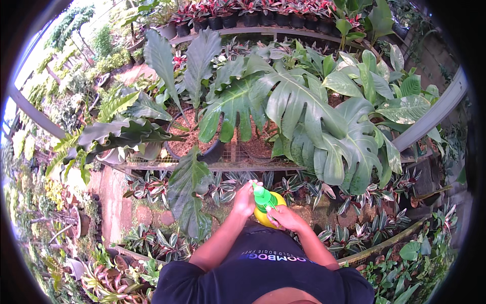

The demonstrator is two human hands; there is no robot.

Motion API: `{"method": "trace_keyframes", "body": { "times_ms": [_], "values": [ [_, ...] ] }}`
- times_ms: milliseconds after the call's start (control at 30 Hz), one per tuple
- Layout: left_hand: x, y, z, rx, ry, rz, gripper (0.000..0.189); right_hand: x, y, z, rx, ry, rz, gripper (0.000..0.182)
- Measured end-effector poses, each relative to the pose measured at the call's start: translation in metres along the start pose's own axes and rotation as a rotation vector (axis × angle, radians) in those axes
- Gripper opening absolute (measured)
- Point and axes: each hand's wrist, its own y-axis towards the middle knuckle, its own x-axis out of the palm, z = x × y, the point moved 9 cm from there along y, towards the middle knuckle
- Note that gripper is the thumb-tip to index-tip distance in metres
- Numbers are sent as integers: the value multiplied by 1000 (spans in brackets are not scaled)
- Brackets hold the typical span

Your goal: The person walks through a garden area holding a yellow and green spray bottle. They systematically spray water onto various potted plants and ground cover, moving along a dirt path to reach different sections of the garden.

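Note:
A yellow pump sprayer with a green pump head is in front of my torso. My right hand grips it by the green handle. At the tip of its nozzle are the fingers of my left hand, pinched around the front end. Just beyond both hands is a mesh bench bearing potted plants. Large split monstera leaves spread over it. A long lobed leaf hangs down to the left of my left forearm.
A black pot of brown potting medium sits on the bench, beside a dark wavy-leaved plant. Below are striped-leaf plants. Metal frame rails rise at the right. Red-leaved plants in black pots line a far shelf.

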Motion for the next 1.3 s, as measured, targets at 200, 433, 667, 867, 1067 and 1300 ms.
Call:
{"method": "trace_keyframes", "body": {
  "times_ms": [200,433,667,867,1067,1300],
  "values": [
    [-16,-18,43,100,-38,43,17,27,29,-9,-78,54,-37,48],
    [-9,5,51,36,38,-9,13,37,37,-17,-83,100,87,51],
    [14,18,1,-122,136,-67,18,37,9,7,-74,218,385,45],
    [-6,14,-34,-205,212,-34,18,49,-7,32,-22,314,428,44],
    [-10,-1,-6,-101,152,34,16,50,-3,14,-56,168,317,48],
    [0,-26,66,211,81,75,18,41,20,-39,-169,-128,39,51]
  ]
}}
